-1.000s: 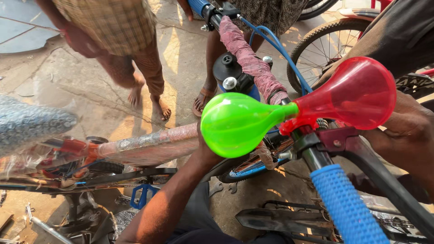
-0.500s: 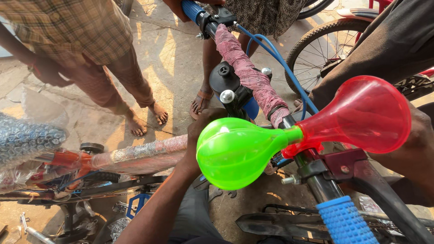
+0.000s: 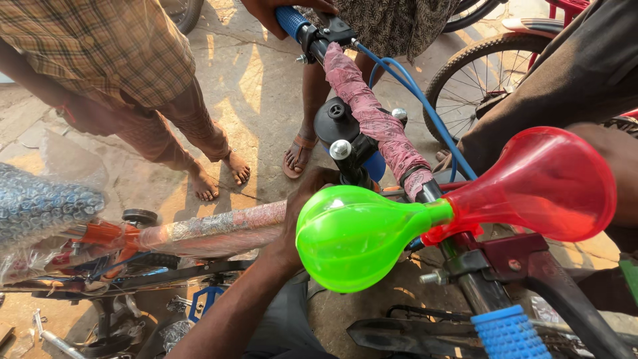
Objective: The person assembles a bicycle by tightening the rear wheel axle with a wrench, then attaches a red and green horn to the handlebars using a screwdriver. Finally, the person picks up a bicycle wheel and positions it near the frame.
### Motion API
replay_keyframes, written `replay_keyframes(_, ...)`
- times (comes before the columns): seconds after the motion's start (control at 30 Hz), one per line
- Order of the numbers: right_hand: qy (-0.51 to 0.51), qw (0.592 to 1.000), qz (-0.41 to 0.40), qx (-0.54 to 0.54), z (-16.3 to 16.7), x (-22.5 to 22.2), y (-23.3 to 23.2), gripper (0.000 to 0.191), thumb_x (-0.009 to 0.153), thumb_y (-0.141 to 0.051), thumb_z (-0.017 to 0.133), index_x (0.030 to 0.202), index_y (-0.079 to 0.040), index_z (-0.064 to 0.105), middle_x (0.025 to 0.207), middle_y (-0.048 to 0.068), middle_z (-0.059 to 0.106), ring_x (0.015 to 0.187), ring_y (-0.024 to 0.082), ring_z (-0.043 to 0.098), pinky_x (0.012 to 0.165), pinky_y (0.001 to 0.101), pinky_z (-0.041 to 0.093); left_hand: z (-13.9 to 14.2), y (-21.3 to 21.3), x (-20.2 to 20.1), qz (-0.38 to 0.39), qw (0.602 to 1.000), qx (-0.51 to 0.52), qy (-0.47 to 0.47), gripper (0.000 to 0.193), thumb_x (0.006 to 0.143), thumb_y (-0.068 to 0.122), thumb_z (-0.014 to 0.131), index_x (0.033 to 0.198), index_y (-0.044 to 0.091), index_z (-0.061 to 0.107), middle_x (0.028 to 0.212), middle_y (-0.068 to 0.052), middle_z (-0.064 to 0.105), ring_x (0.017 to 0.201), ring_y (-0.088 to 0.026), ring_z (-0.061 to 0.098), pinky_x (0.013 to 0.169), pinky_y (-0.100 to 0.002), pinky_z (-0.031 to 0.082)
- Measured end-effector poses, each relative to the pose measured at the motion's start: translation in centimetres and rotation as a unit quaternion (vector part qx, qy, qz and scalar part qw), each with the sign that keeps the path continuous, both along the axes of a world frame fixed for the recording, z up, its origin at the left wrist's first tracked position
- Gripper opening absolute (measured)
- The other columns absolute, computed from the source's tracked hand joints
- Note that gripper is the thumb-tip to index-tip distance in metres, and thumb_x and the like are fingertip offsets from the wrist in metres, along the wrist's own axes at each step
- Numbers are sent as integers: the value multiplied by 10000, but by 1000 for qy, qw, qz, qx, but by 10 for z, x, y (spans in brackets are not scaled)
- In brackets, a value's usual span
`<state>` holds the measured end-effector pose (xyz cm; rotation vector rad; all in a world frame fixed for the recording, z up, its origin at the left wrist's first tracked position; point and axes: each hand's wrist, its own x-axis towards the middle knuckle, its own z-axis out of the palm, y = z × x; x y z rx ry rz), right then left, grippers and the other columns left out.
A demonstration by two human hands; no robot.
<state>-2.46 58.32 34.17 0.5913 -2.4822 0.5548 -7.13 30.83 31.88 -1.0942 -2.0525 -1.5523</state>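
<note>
Left hand (image 3: 302, 219) behind glossy green-bulbed, red-belled horn (image 3: 452, 209).

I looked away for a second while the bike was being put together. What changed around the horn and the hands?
The left hand has reached further up to the handlebar stem, behind the green bulb of the horn. The bystander in the checked shirt now leans closer in. The right hand stays behind the red bell, and the horn stays clamped on the handlebar.

An outdoor bicycle repair spot: wrapped bicycle frame (image 3: 199, 229), spare wheel (image 3: 495, 73), bare concrete ground (image 3: 259, 86).
</note>
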Motion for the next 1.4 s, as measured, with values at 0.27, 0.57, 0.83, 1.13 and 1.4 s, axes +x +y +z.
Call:
replay_keyframes(0.27,-2,1000,3,3,3,-9,5,338,757,-60,802,1092,-91,764,1005,68,730,915,213,701,797,324,559,26,-26,4,-63,994,-88,-8,375,882,205,750,1206,46,648,1106,-134,679,975,-335,698,808,-420,552)
replay_keyframes(0.57,-30,999,6,21,38,-5,16,345,736,-88,817,1077,-92,766,977,65,731,884,210,700,770,329,559,32,-30,-8,-75,977,-197,-22,360,868,229,742,1164,42,656,1105,-159,669,972,-353,676,808,-445,546)
replay_keyframes(0.83,-83,994,8,65,120,-9,77,353,717,-113,831,1063,-92,768,952,62,731,856,208,699,746,333,558,32,-31,-2,-66,989,-136,-9,370,845,210,736,1146,12,652,1068,-163,662,918,-345,684,774,-435,556)
replay_keyframes(1.13,-90,993,11,79,122,-10,75,364,695,-141,846,1048,-93,769,924,59,731,825,205,697,718,338,558,29,-28,-7,-86,987,-136,-4,324,857,212,755,1108,24,674,1017,-152,656,843,-315,697,708,-408,571)
replay_keyframes(1.4,-94,992,5,84,129,-2,82,376,676,-166,860,1035,-93,771,900,57,731,798,203,696,694,342,558,26,-35,-15,-106,984,-144,28,386,783,206,799,1098,25,671,1021,-171,655,848,-346,691,704,-423,564)
